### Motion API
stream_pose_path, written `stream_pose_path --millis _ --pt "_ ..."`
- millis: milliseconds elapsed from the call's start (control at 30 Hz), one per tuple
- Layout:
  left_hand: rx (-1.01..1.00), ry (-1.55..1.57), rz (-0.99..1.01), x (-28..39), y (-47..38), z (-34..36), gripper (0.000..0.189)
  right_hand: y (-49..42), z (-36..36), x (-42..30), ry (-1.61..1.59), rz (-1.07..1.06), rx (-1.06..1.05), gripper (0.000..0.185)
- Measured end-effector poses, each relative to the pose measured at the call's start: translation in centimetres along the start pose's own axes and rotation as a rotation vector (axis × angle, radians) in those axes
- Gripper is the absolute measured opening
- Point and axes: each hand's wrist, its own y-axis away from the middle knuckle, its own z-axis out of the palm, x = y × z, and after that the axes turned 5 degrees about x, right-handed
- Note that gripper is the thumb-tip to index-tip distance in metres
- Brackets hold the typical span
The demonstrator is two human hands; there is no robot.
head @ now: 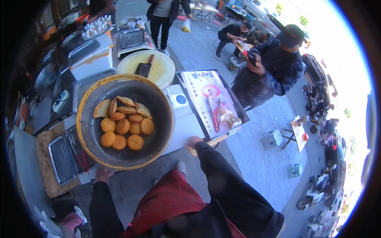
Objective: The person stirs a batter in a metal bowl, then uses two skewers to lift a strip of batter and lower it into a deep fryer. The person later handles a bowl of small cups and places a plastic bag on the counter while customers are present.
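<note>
My left hand (103, 175) rests at the table's near edge, below a large round pan with a yellowish rim (81, 131). My right hand (194, 141) lies on the edge of a white board (186, 128), right of the pan; its fingers are partly hidden. Neither hand visibly holds anything. Inside the pan are several round golden fried cakes (122, 126) and, above them, several folded half-moon pastries (102, 108). Beside my right hand stands a shallow dark-edged tray with a printed sheet (196, 89), red-handled tongs (216, 119) and a crumpled wrapper (230, 118).
A cleaver (144, 69) lies on a round cutting board (166, 70) behind the pan. Metal trays (62, 160) sit at left. Beyond the stall, a person in a dark cap (268, 65) holds a phone; another stands at the top. A folding table (298, 134) is farther right.
</note>
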Motion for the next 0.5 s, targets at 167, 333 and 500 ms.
stream_pose_path --millis 167,333,500 --pt "-0.080 0.130 -0.239 1.7 1.4 -1.6 0.022 0.0 0.6 0.2 -0.030 -0.002 0.034 0.055" --pt "-0.057 0.600 -0.257 0.5 1.0 -0.2 0.040 0.1 0.1 -0.4 -0.018 0.014 0.015 0.055" --pt "-0.110 0.774 -0.348 -2.5 -0.7 1.5 0.037 1.1 -0.6 -1.2 -0.084 0.064 0.042 0.049"
